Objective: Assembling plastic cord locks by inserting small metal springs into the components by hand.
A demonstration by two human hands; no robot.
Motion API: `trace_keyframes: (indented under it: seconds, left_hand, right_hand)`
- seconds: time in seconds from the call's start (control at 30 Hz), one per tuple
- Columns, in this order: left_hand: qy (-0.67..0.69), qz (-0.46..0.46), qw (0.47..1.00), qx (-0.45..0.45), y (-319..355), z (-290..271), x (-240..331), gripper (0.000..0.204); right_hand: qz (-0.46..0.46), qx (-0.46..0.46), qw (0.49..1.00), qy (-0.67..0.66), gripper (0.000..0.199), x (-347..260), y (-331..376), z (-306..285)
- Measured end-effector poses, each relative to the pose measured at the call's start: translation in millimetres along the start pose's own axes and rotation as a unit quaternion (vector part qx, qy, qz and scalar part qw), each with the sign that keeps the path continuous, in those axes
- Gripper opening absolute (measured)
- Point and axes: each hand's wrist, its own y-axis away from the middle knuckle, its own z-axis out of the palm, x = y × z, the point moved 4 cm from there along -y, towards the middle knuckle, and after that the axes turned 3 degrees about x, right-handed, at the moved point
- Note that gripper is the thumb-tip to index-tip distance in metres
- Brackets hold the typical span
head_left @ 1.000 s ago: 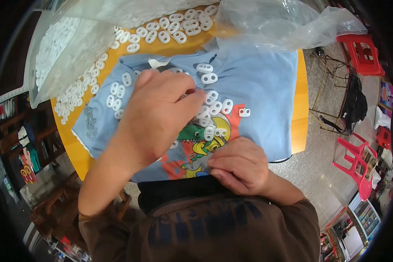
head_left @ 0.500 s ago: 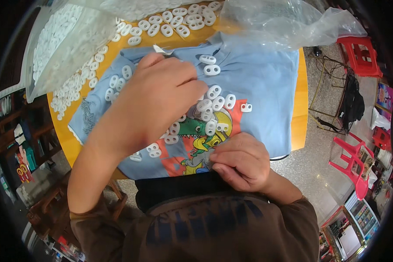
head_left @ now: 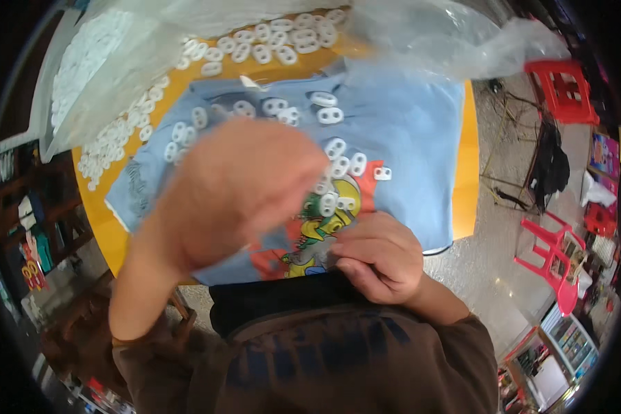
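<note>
White two-hole pieces (head_left: 330, 115) are lying on the blue shirt (head_left: 417, 131) over the worktop (head_left: 466, 159). I'm seeing the central cluster (head_left: 339, 166) sitting just right of the left hand (head_left: 238, 186) and on the far side of the right hand (head_left: 381, 259), left nearer. Several long axes are running roughly near-to-far. Left is blurring, can't tell its grip; right is showing curled fingers, contents hidden.

Motion blurs the left hand (head_left: 238, 186), which hides part of the blue shirt (head_left: 421, 131) and partly covers white two-holed pieces (head_left: 323, 184); its grip cannot be told. What, if anything, the right hand (head_left: 381, 259) pinches is hidden. The upper edge crops the clear plastic bag (head_left: 421, 34)
</note>
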Motion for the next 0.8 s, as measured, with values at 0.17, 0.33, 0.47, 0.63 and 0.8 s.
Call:
trace_keyframes:
  seconds: [0.17,0.33,0.47,0.63,0.8]
  left_hand:
    - [0.152,-0.036,0.987,0.044,43,16,30,0.025]
    - [0.047,-0.014,0.969,0.241,79,27,44,0.034]
    - [0.010,-0.076,0.954,0.289,101,26,47,0.039]
    - [0.140,-0.113,0.952,0.247,120,16,36,0.032]
    - [0.253,-0.157,0.927,0.228,129,14,20,0.026]
  right_hand:
    - [0.078,0.039,0.996,-0.025,0.021,-21,-1,-2]
    - [0.175,0.035,0.975,-0.130,0.023,-25,-5,20]
    - [0.185,0.048,0.976,-0.105,0.019,-22,-13,40]
    - [0.199,0.040,0.974,-0.105,0.014,-30,-18,52]
    - [0.208,-0.009,0.966,-0.155,0.014,-34,-22,65]
